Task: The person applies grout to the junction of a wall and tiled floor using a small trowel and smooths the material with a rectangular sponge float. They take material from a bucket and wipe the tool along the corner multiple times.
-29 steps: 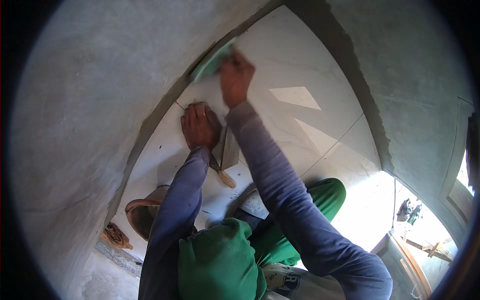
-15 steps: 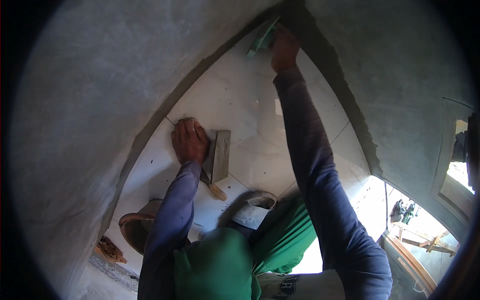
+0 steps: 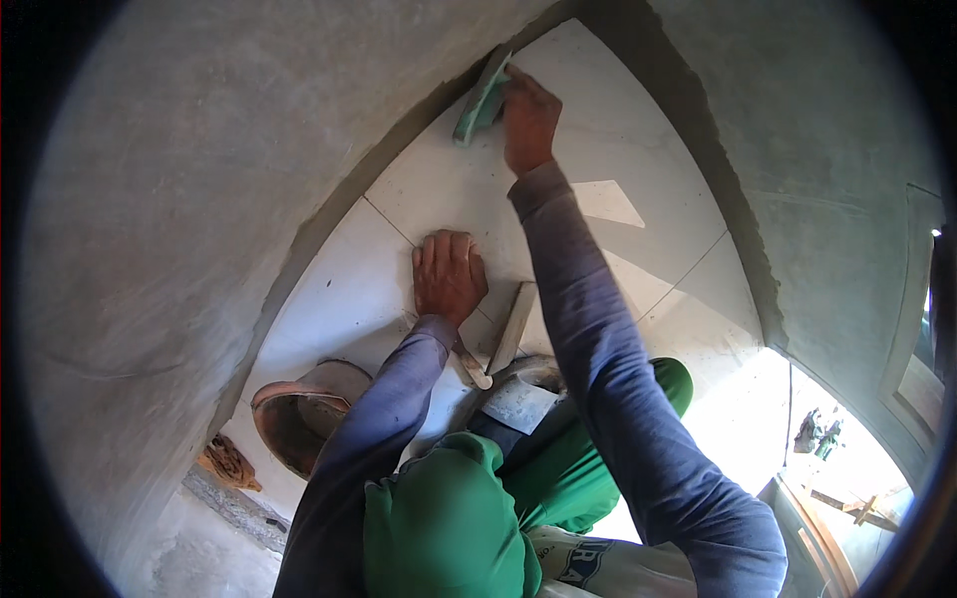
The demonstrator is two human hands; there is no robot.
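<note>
My right hand (image 3: pixel 530 125) grips a pale green float (image 3: pixel 479 105) by the grey band (image 3: pixel 448 116) that borders the tiles along the left wall. My left hand (image 3: pixel 448 277) rests open on the white tiles (image 3: pixel 633 149), fingers bent slightly and pointing toward the corner. Just below and right of it lie a wooden handle (image 3: pixel 474 367) and a narrow grey piece (image 3: pixel 513 327); whether they join is hidden. A grey-white object (image 3: pixel 513 409), too unclear to name, sits beside my green-clad leg (image 3: pixel 563 473).
Grey plastered walls (image 3: pixel 169 249) meet at the top corner. A worn bucket (image 3: pixel 304 424) stands at lower left, near a bundled brown cloth (image 3: pixel 227 460). At right are a framed opening (image 3: pixel 922 329), a bright gap with hanging dark items (image 3: pixel 812 434) and wooden pieces (image 3: pixel 857 508).
The float went up toward the top corner, then came back down and left along the left band. My left hand has shifted right over the tile. The view has moved slightly too.
</note>
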